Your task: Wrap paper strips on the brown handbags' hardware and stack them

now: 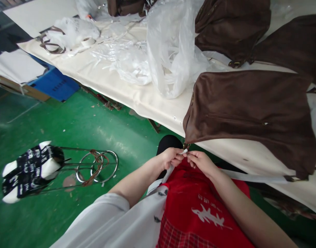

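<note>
A brown handbag (245,106) with a zip pocket lies flat on the table edge in front of me. A white wrapping strip (184,151) is pinched by my left hand (171,158), close to the metal ring (186,146) at the bag's near corner. My right hand (200,161) is closed too, its fingertips meeting the left ones on the strip's end; its exact hold is partly hidden. The bag's strap, covered in white wrapping (261,177), runs from the right corner behind my right forearm. A white length (168,173) hangs below my left hand.
Clear plastic bags (170,51) are heaped on the cream-covered table (96,75). More brown bags (232,27) lie at the back right. A roll of white tape (88,42) sits at the far left. A stool (34,168) and a blue crate (56,82) stand on the green floor.
</note>
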### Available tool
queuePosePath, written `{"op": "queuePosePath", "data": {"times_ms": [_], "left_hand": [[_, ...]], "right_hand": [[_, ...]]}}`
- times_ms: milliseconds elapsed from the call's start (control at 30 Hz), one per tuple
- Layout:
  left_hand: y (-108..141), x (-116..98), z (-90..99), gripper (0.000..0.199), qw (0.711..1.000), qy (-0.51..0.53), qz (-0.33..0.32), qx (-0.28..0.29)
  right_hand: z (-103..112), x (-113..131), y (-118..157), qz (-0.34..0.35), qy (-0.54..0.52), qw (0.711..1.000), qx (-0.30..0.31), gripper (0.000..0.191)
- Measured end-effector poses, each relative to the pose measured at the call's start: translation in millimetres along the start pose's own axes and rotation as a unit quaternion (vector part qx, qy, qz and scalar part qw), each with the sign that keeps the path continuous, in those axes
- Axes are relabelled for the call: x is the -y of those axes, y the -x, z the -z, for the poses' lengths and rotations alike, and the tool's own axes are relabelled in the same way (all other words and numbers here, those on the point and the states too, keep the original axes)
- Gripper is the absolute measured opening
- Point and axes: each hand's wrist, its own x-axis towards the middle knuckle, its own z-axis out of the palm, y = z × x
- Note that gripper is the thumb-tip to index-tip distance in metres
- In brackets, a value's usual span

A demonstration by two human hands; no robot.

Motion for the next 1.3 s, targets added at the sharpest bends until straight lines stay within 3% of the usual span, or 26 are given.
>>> {"op": "queuePosePath", "data": {"times_ms": [100,167,233,333,500,567,633,700,767,833,867,933,1000,1200,1300], "left_hand": [[7.1,0.4,0.2,0.018,0.988,0.111,0.056,0.086],[10.3,3.5,-0.8,0.018,0.964,0.218,0.083,0.129],[12.0,7.6,-1.7,0.019,0.944,0.283,0.091,0.14],[13.1,11.7,-3.2,0.02,0.943,0.301,0.075,0.123],[14.7,8.8,-13.8,0.024,0.979,0.189,0.025,0.074],[14.5,6.7,-19.1,0.033,0.996,0.077,-0.031,0.016],[14.9,5.6,-22.1,0.04,0.986,-0.086,-0.123,-0.076],[16.9,5.9,-22.5,0.04,0.921,-0.292,-0.2,-0.164],[20.5,7.3,-21.9,0.033,0.817,-0.489,-0.218,-0.215],[24.0,9.2,-22.0,0.029,0.72,-0.627,-0.195,-0.224],[25.2,10.3,-22.6,0.029,0.686,-0.669,-0.182,-0.219],[25.6,12.7,-24.1,0.032,0.647,-0.715,-0.166,-0.208],[23.7,15.4,-25.3,0.033,0.642,-0.72,-0.161,-0.207],[16.0,23.9,-25.4,0.04,0.708,-0.65,-0.174,-0.212],[14.1,25.4,-26.8,0.043,0.735,-0.622,-0.164,-0.215]], "right_hand": [[-3.8,-1.7,-7.0,0.01,0.004,1.0,0.003,0.032],[-4.7,-0.6,-11.4,0.018,0.006,1.0,0.014,0.032],[-4.7,1.7,-14.9,0.025,0.005,0.999,0.029,0.034],[-5.6,5.4,-19.6,0.025,0.005,0.999,0.041,0.038],[-10.0,10.0,-28.0,0.005,0.03,0.999,0.012,0.042],[-8.2,11.6,-28.1,-0.006,0.046,0.999,-0.005,0.041],[-3.5,13.1,-24.4,-0.02,0.058,0.998,-0.02,0.034],[2.1,14.9,-17.3,-0.034,0.059,0.997,-0.03,0.027],[5.8,18.0,-8.5,-0.045,0.048,0.997,-0.032,0.026],[6.0,23.3,-0.1,-0.058,0.024,0.998,-0.025,0.035],[4.8,26.6,3.3,-0.067,0.012,0.998,-0.019,0.042],[0.9,33.1,7.8,-0.085,0.004,0.996,-0.014,0.056],[-3.4,37.7,9.4,-0.096,0.017,0.995,-0.018,0.064],[-6.1,32.7,8.5,-0.072,0.035,0.996,-0.05,0.048],[-3.7,27.9,8.1,-0.082,0.031,0.995,-0.054,0.05]]}}
